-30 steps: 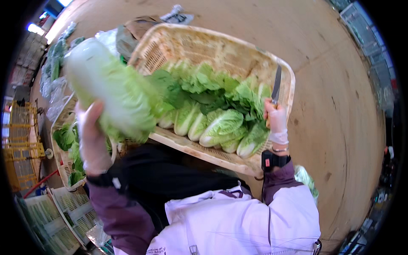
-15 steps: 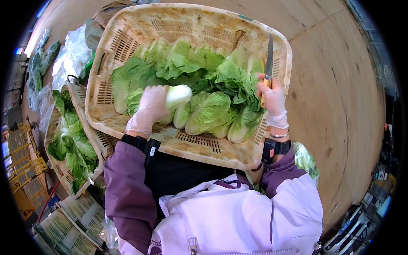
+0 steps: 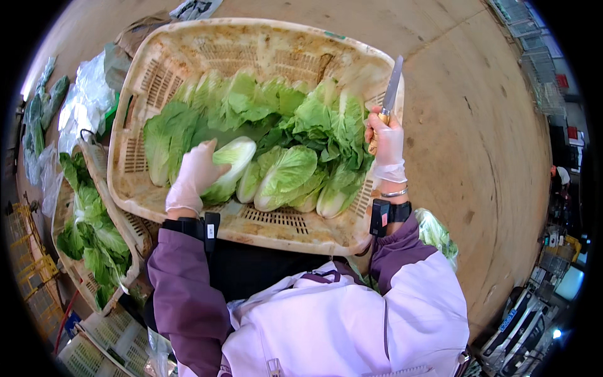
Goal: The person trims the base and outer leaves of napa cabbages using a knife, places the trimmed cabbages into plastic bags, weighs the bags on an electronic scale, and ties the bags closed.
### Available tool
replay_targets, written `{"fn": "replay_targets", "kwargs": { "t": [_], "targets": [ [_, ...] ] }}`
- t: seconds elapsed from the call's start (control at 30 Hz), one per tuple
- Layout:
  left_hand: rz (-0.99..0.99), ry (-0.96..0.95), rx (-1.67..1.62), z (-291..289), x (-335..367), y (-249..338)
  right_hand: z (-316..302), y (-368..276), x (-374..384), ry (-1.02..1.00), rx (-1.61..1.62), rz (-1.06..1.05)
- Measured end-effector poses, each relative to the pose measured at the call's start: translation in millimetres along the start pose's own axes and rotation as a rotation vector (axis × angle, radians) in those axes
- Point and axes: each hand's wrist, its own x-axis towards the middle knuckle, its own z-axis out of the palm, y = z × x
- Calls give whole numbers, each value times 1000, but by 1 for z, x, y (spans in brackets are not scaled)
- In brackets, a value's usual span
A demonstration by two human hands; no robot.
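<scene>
A large, stained cream plastic basket [image 3: 264, 38] holds several heads of napa cabbage [image 3: 286, 179], lying in two rows. My gloved left hand [image 3: 193, 174] is at the near left of the basket, thumb apart from the fingers, beside a pale cabbage head [image 3: 235, 157] that lies tilted with its white base to the upper right. My gloved right hand [image 3: 386, 143], over the basket's right rim, is closed around the light wooden handle of a knife [image 3: 392, 85]. Its blade points up and away from me.
Left of me stands a smaller basket [image 3: 100, 164] with loose green leaves [image 3: 94, 220]. Clear plastic bags [image 3: 85, 94] lie beyond it. Another cabbage [image 3: 436, 235] sits by my right elbow. A brown floor [image 3: 468, 151] extends to the right; stacked crates [image 3: 103, 336] stand at lower left.
My left hand has let go of the cabbage head, which now rests among the others in the basket. My right hand still holds the knife, its blade now leaning slightly.
</scene>
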Motion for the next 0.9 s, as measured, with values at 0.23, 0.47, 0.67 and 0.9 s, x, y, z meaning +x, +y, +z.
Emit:
{"fn": "replay_targets", "kwargs": {
  "t": [0.23, 0.47, 0.67, 0.9],
  "targets": [
    [-7, 324, -498, -92, -90, 16, 15, 20, -4, -233, -256, 32],
    [-73, 361, -570, -70, -116, -10, 64, 7, 51, -269, -1224, -657],
    [-175, 324, -420, -62, -117, -23, 70, 54, 142, -359, -1726, -140],
    [-87, 242, -357, -61, -121, -26, 103, 62, 172, -226, -1762, -163]
  ]
}}
